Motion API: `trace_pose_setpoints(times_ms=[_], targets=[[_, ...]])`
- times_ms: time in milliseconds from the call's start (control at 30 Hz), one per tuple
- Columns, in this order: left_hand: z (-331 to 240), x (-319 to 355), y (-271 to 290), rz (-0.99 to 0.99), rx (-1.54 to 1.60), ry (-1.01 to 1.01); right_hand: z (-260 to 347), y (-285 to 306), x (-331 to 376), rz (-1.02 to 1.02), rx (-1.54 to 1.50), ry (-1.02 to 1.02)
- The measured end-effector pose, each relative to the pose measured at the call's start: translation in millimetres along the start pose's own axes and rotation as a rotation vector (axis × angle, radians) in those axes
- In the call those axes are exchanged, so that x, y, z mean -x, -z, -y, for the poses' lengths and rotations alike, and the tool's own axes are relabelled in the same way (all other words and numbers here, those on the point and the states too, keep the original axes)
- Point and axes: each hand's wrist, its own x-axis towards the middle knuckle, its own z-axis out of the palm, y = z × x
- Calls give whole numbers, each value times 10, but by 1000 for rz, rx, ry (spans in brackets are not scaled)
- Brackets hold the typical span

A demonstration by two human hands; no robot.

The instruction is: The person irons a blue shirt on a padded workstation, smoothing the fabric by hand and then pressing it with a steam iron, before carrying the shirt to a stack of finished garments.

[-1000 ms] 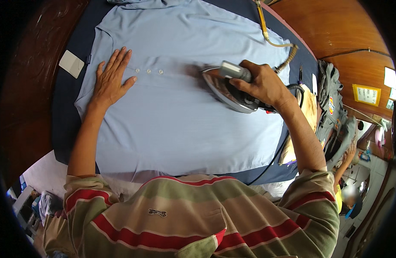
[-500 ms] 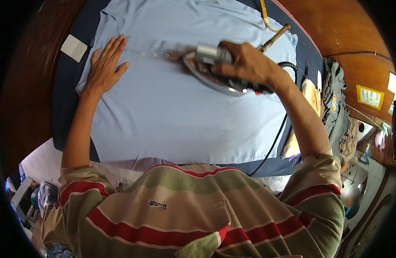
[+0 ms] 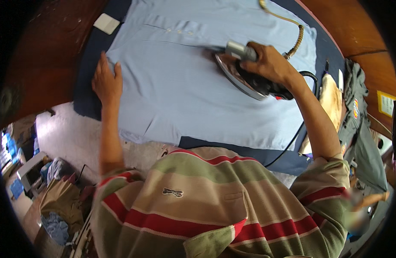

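Note:
A light blue shirt with a buttoned placket lies spread on a dark blue covered table. My right hand is wrapped round the handle of a clothes iron. The iron's metal soleplate rests on or just over the shirt, right of the small buttons; I cannot tell if it touches. At the shirt's left edge lies my left hand, holding nothing, its fingers stretched out and the thumb apart.
A tan coiled cord and a black cable trail on the right. Beside them lie a cream cloth bundle and grey garments. A white flat piece sits at the far left. Clothes are heaped lower left; another person shows lower right.
My left hand has slid from the shirt's upper left, near the placket, down to its left edge. The iron remains in my right hand. The whole view has shifted and turned.

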Motion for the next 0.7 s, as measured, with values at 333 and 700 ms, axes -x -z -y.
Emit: trace_pose_setpoints(times_ms=[333,700], targets=[[179,635,43,-50,66,322,325,-395,234,215,-39,212],[-1005,2265,222,218,327,-673,72,-390,606,95,68,245]])
